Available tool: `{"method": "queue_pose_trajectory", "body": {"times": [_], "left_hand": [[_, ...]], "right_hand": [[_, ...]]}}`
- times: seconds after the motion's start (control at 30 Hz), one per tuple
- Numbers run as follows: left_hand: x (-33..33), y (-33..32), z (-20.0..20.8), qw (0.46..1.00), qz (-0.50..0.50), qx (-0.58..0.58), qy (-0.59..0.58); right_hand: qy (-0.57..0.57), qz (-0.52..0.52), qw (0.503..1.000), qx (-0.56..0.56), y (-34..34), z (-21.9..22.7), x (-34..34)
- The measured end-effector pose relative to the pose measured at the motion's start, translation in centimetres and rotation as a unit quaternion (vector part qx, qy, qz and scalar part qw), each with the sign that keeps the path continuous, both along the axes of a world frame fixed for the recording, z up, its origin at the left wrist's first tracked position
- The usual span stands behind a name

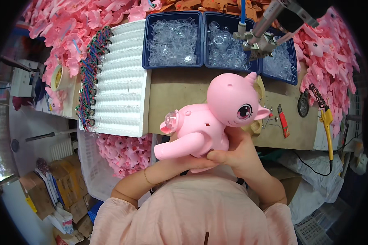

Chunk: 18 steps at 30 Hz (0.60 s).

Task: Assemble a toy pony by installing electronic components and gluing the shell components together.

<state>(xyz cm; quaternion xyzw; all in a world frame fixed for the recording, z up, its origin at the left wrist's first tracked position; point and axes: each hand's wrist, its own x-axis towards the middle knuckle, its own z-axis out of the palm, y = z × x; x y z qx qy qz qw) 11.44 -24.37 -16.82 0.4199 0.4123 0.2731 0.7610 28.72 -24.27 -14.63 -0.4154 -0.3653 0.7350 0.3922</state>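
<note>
A pink toy unicorn (196, 122), with a round head, a printed eye and a short horn, is held tilted above the near edge of the bench. My right hand (240, 154) grips its lower body below the head, thumb pressed on the front. Underneath, my left hand (192, 163) supports it near the outstretched leg; most of its fingers are hidden behind the toy. A clear plastic piece (171, 120) sits at the toy's rear end. The body has a small dark slot in its side.
Blue bins (202, 41) of clear parts stand at the back under a metal fixture (263, 41). At left lies a white foam tray (124, 85) beside wired motors (92, 77). Pink parts (325, 49) pile up. A red-handled cutter (283, 122) and yellow soldering iron (328, 122) are right.
</note>
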Motion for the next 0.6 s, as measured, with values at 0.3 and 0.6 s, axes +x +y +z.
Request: {"method": "queue_pose_trajectory", "body": {"times": [0.3,0.6], "left_hand": [[-0.2,0.0,-2.0,0.977,0.12,-0.151,-0.095],[1.0,0.4,0.7,0.916,0.011,0.326,0.235]], "right_hand": [[-0.02,-0.251,0.954,0.161,1.4,-0.8,3.6],[-0.167,-0.132,0.88,0.425,4.4,2.0,2.8]]}}
